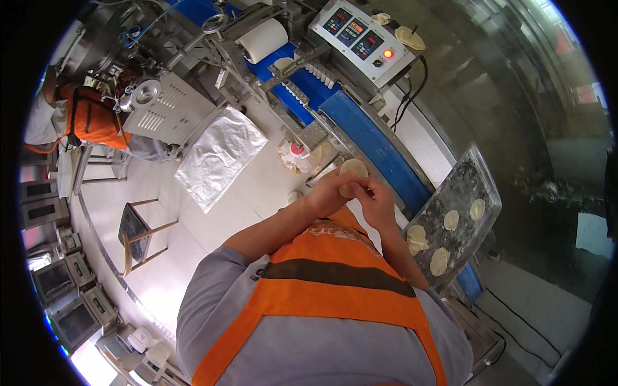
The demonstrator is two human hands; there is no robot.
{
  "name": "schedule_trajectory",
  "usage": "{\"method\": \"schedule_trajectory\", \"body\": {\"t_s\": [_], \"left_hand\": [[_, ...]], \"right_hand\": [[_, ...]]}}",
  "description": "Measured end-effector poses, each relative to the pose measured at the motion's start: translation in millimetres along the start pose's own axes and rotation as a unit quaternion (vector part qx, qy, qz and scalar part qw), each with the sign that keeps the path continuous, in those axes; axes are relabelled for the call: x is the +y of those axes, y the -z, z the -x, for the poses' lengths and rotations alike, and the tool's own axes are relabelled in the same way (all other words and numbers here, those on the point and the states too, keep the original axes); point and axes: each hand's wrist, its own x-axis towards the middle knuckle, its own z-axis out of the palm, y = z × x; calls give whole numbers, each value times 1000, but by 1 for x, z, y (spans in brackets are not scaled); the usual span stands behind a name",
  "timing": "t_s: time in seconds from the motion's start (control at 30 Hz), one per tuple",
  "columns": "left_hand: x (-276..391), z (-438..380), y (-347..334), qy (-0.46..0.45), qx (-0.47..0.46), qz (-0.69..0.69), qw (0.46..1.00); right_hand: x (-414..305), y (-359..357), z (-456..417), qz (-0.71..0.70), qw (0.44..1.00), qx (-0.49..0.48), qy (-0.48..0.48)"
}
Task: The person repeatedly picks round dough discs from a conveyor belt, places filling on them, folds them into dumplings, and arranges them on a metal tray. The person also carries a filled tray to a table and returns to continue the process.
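Observation:
In front of my orange apron, my left hand (328, 194) and my right hand (378, 201) meet around thin, pale dough rounds. One dough round (353, 167) shows above the fingers of my left hand. Part of what looks like a second dough piece (346, 190) appears between the two hands, where the right fingers pinch at it. Fingers overlap here and hide much of the dough. Just beyond my hands runs a blue conveyor belt (374, 140). To the right, a flour-dusted metal tray (466, 181) carries several flattened dough pieces (451, 220).
A control box (359, 41) with lit displays stands over the conveyor, near a white roller (263, 41). A silvery sheet (222, 157) lies left of the machine. A wooden-framed chair (140, 231) is farther left. Another person in orange (96, 116) is beside a metal machine (166, 108).

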Motion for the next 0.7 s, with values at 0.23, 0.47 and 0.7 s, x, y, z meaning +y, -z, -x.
{"method": "schedule_trajectory", "body": {"t_s": [0.23, 0.47, 0.7], "left_hand": [[-1, -5, -5, -4, 1, -41, 999], [4, -7, -6, -6, 15, -17, 1000], [8, -6, -4, -37, 7, -97, 995]], "right_hand": [[-7, 4, -5, 153, 980, 11, 125], [-4, 11, -13, 105, 987, -31, 116], [12, 15, -21, -41, 999, -7, 14]]}}
